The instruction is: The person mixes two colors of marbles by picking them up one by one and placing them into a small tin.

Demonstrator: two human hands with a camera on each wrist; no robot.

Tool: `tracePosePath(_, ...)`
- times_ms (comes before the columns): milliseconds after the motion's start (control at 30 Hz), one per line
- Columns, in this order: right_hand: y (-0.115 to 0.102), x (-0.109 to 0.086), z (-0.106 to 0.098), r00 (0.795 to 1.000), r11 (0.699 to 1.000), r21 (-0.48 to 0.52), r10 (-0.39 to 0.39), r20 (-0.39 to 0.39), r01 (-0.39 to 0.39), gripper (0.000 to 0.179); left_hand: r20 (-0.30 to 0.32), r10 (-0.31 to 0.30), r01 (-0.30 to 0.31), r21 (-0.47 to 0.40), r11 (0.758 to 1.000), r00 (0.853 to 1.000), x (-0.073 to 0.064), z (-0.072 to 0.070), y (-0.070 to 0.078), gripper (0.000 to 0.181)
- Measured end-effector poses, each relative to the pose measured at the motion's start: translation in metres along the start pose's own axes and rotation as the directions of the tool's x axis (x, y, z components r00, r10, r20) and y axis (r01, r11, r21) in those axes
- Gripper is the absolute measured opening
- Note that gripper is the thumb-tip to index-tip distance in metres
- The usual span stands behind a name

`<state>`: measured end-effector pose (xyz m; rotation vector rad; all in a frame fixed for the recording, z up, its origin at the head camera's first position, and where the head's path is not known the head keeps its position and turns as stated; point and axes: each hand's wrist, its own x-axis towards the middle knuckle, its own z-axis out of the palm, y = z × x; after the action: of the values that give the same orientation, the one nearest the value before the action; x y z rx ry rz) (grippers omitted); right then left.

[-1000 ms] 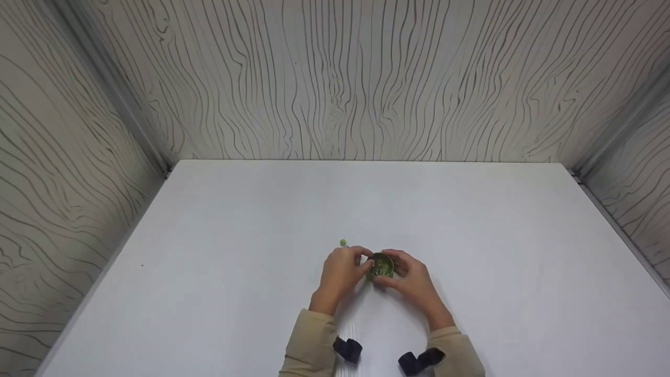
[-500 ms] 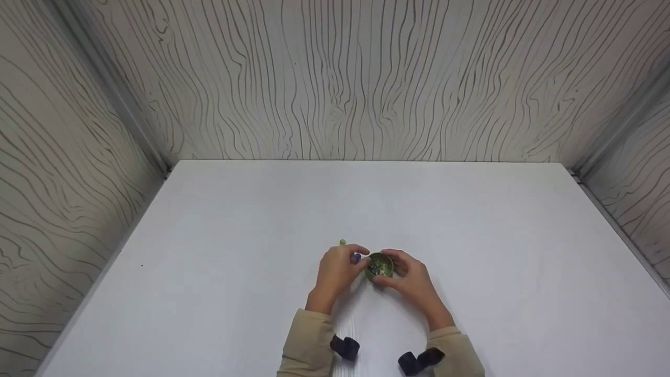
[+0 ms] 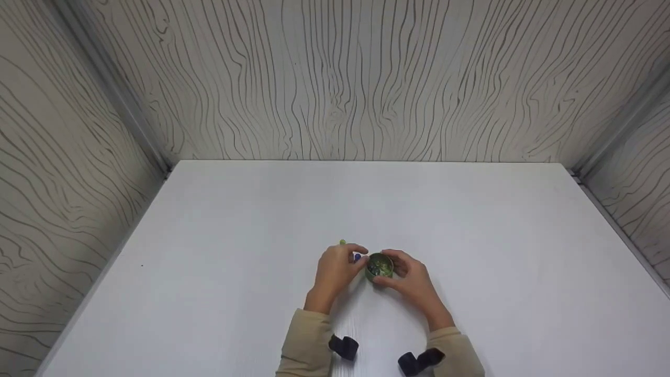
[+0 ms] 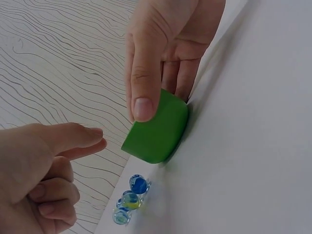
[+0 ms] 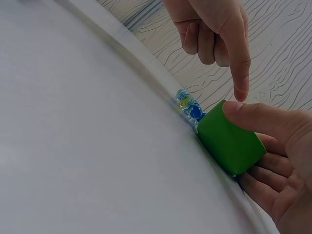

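A small green cup (image 4: 158,129) stands on the white table, its open mouth facing up in the head view with shiny glass pieces inside. My right hand (image 3: 413,277) grips it from the right, thumb on the near side and fingers round the far side. My left hand (image 3: 335,269) is at the cup's left rim, index finger and thumb stretched out and slightly parted, nothing seen between them. Its other fingers are curled in the left wrist view. Below that hand lie several clear glass marbles with blue and yellow swirls, including a blue marble (image 4: 139,184) nearest the cup.
A yellow-green marble (image 3: 342,242) lies just beyond my left hand. The white table (image 3: 235,235) meets a wood-patterned wall (image 3: 335,78) at the back, with similar panels at both sides. Black wrist cameras (image 3: 345,347) sit at both cuffs.
My left hand has drawn back a little to the left from over the cup's rim, bringing a blue marble into sight beneath it. The right hand keeps its grip on the cup.
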<state>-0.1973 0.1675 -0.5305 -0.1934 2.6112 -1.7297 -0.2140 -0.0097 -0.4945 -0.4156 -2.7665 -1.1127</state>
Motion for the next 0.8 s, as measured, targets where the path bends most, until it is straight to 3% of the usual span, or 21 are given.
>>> tracePosePath(600, 0.001, 0.0011, 0.0009, 0.999, 0.999, 0.013, 0.04, -0.005, -0.04, 0.061, -0.047, -0.003, 0.004, 0.032, 0.999, 0.999, -0.0002, -0.0022, -0.004, 0.011)
tracePosePath(800, 0.0012, 0.0014, 0.0014, 0.999, 0.999, -0.005, 0.033, -0.021, -0.033, 0.06, -0.063, -0.022, 0.022, -0.005, 1.0, 0.998, 0.0009, -0.005, -0.008, 0.012)
